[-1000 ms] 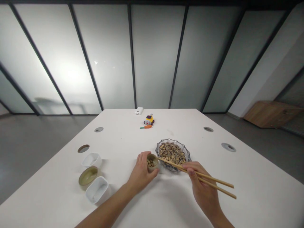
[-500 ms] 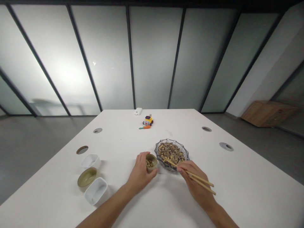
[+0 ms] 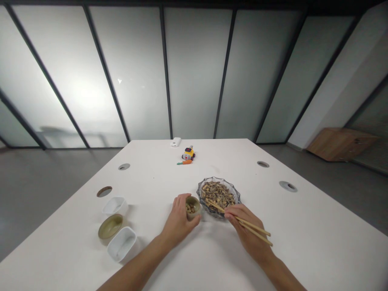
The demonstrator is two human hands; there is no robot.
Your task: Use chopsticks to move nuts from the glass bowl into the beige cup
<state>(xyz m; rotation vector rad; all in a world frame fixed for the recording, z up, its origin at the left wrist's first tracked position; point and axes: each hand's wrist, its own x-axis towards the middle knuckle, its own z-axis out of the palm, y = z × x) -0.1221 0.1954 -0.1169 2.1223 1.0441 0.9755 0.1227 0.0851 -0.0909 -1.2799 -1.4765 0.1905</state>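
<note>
Small cup (image 3: 196,207) partly filled with nut-like pieces (image 3: 190,207); similar ones left among seeds (image 3: 218,193) in the glass bowl (image 3: 237,190).
From here, my left hand (image 3: 178,220) curls its fingers around the cup, beside the bowl; my right hand (image 3: 249,236) grips chopsticks (image 3: 217,207), tips at the seeds.

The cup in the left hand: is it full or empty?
Neither; the cup is partly filled: tan pieces show inside, leaving some of it bare.
</note>
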